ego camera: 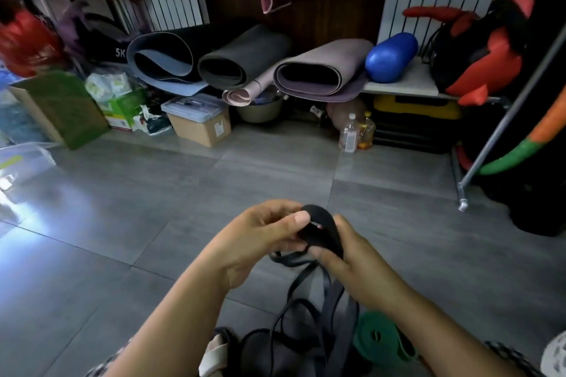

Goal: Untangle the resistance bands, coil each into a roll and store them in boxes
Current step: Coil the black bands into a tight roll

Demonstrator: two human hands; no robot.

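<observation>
Both hands pinched a black resistance band (321, 229) above the grey floor (153, 208): the left hand (260, 242) pressed its thumb on the partly wound coil, the right hand (355, 260) curled round its far side. Flat, matte loose loops hung below the grip, tangled. Beside them lay what looked like a green rolled band (379, 337).

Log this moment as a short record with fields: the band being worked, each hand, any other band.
black band: looped up between both hands; loose lengths hang in a tangle down to the floor
left hand: pinches the loop, thumb on top
right hand: grips the loop from the other side
green band: lies bunched on the floor below the right forearm
</observation>
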